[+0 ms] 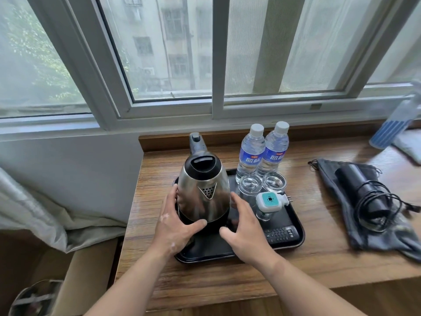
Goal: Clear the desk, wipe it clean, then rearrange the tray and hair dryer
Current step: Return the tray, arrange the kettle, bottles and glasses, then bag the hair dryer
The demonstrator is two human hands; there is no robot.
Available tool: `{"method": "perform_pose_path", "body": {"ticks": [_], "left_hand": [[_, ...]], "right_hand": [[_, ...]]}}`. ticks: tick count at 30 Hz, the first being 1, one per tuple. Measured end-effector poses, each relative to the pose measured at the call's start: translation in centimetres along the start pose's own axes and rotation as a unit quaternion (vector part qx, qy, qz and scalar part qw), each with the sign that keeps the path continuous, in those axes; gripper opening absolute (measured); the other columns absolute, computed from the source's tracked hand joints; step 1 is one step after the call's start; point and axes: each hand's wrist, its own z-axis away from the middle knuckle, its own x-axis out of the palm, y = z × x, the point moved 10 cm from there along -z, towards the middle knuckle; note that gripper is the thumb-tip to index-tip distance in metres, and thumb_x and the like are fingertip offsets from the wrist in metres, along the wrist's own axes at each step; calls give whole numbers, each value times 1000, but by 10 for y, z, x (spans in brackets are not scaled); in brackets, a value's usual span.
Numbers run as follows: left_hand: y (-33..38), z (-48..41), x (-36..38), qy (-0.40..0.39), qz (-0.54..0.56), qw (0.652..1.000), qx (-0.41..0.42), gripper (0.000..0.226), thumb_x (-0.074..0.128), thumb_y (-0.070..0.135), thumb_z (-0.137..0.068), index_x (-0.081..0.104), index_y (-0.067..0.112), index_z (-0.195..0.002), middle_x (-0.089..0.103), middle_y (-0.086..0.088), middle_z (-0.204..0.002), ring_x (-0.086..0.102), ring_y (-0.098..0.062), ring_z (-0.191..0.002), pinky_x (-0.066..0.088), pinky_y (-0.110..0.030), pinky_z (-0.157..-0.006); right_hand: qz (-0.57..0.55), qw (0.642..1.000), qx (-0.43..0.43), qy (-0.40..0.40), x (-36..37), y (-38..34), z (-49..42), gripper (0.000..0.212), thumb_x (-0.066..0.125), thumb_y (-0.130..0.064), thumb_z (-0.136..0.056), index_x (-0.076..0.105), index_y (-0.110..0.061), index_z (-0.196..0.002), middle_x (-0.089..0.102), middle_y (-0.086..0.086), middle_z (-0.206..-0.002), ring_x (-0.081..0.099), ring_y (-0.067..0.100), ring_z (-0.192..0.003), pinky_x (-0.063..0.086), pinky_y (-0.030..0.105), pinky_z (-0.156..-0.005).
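While the black tray [210, 248] sits mid-frame on the worktop [227, 278], the steel kettle [202, 190] on it is gripped near its base by the left hand [175, 226]; the right hand [245, 228] is held open just beside it. The hair dryer [356, 179] is laid on a grey bag [364, 240] at right.

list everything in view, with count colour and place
desk: one, brown, below window
tray: one, black, on the desk
kettle: one, silver and black, tray's left side
water bottles: two, clear, blue labels, tray's back right
glasses: two, clear, before bottles
plug-in gadget: one, white and teal, beside glasses
remote: one, black, tray's front right
hair dryer: one, black, on the bag
bag: one, grey, desk's right side
left grip: one, bare, round the kettle's left side
right grip: one, bare, open beside the kettle
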Motion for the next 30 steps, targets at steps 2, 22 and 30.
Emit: {"method": "perform_pose_path", "body": {"ticks": [2, 22, 30], "left_hand": [[-4, -1, 3, -7, -4, 1000, -6, 134, 91, 57, -45, 16, 48, -155, 42, 9, -155, 44, -9, -141, 41, -42, -117], [-15, 1, 3, 13, 32, 999, 19, 113, 97, 24, -64, 22, 72, -134, 53, 15, -136, 58, -10, -124, 48, -28, -104], [-14, 2, 7, 0, 25, 1000, 18, 118, 96, 23, -66, 20, 56, -151, 53, 9, -144, 56, -9, -125, 46, -27, -104]], "right_hand": [[0, 1000, 16, -7, -2, 3, -9, 106, 65, -39, -67, 17, -29, -160, 25, -13, -162, 23, 1, -148, 31, 37, -121], [-63, 997, 19, -50, 22, 16, -9, 109, 75, -19, -74, 10, -30, -161, 33, -10, -152, 35, -1, -140, 43, 20, -110], [-62, 997, 8, -46, 20, 19, -10, 110, 75, -23, -73, 9, -32, -161, 32, -10, -154, 35, -2, -140, 43, 23, -111]]}}
